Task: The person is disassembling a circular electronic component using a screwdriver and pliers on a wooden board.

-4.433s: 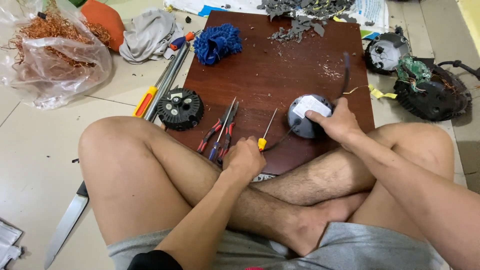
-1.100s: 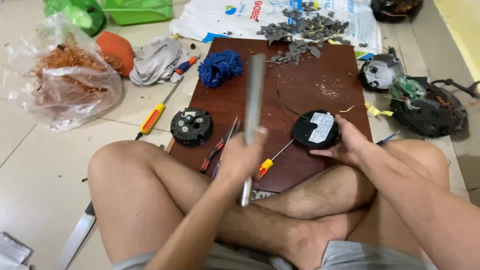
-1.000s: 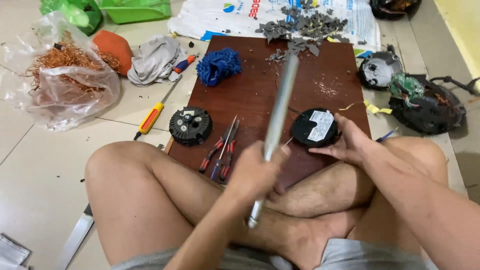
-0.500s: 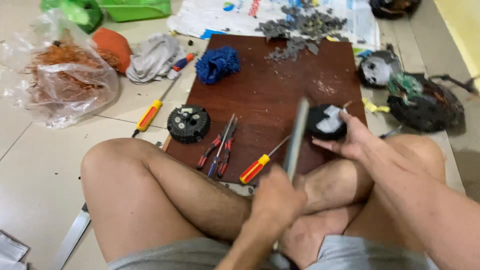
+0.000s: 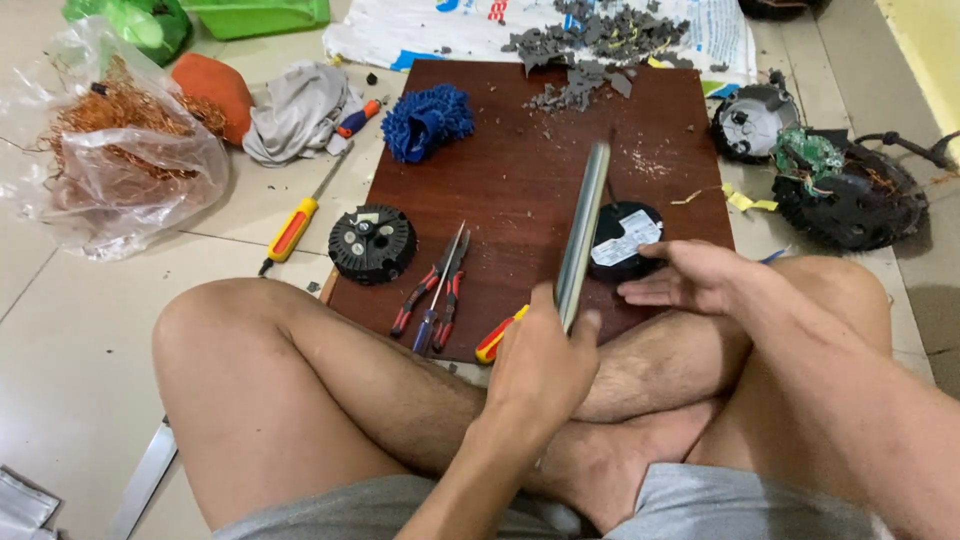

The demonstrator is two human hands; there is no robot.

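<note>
I sit cross-legged on the floor before a dark brown board (image 5: 520, 190). My left hand (image 5: 541, 355) grips the lower end of a long grey metal rod (image 5: 583, 232), which slants up over the board. A round black part with a white label (image 5: 622, 240) lies on the board's near right side, and the fingers of my right hand (image 5: 688, 277) rest flat against its near edge. The rod's shaft crosses in front of that part's left side. A screwdriver with a red and yellow handle (image 5: 497, 337) lies just left of my left hand.
On the board lie red-handled pliers (image 5: 438, 290), a second black round part (image 5: 372, 243), a blue cloth (image 5: 427, 120) and grey debris (image 5: 590, 40). On the floor: a yellow screwdriver (image 5: 296, 222), a bag of copper wire (image 5: 110, 150), black housings (image 5: 845, 190), a metal strip (image 5: 140, 482).
My left hand picked up the metal rod and swung it across and back over the black part. My right hand keeps holding the part, now with the fingers flatter.
</note>
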